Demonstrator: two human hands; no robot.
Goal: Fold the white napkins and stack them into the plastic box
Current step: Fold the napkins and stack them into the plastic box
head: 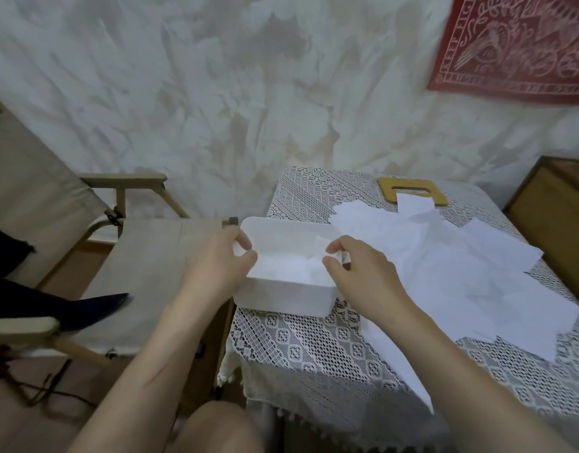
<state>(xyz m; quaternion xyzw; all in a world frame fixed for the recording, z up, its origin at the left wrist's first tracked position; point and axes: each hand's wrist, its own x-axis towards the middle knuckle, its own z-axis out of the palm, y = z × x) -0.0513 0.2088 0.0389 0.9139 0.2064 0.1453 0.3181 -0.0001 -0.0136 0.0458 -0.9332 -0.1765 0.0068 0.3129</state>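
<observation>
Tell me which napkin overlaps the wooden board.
The farthest napkin, at the pile's back edge: it alone covers part of the wooden board; the others lie clear of it.

A lived-in home room: lace tablecloth [330,348] over a small table, canvas folding armchair [52,197], red patterned wall hanging [517,47], plastered wall [216,93].

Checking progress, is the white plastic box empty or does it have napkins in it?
Not empty. The white rectangular plastic box is open-topped, and white paper napkins lie on its bottom; how many, cannot tell.
</observation>
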